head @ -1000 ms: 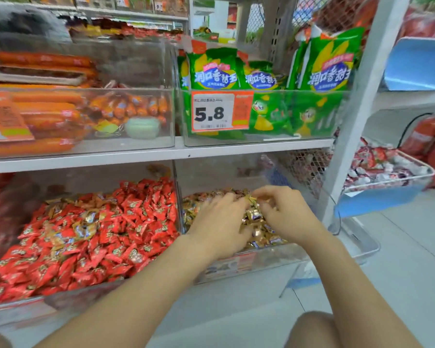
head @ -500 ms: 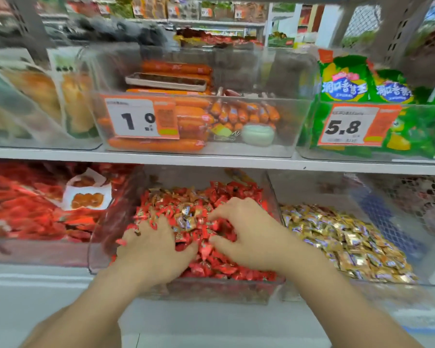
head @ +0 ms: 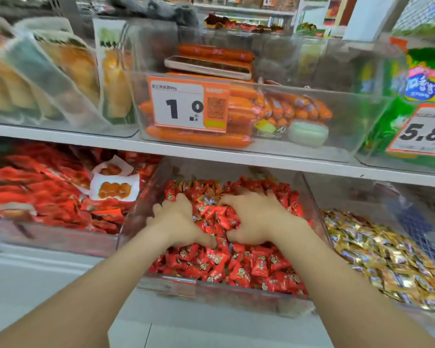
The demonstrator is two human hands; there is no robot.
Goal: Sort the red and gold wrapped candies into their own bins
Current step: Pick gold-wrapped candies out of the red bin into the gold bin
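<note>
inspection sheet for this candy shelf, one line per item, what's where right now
surface: white shelf runs above; the candy bins stand on the level below it.
job's things: red candies fill the middle clear bin; gold candies fill the bin to its right; a few gold-looking wrappers seem mixed into the red near the back.
clutter: a phone lies on the sausages; a pale green case sits beside them.
grippers: left hand and right hand dig into the red candies, fingers curled; grip unclear.
cables: nothing seen.
surroundings: price tag 1.0, green snack bags at right, red packets at left.
</note>
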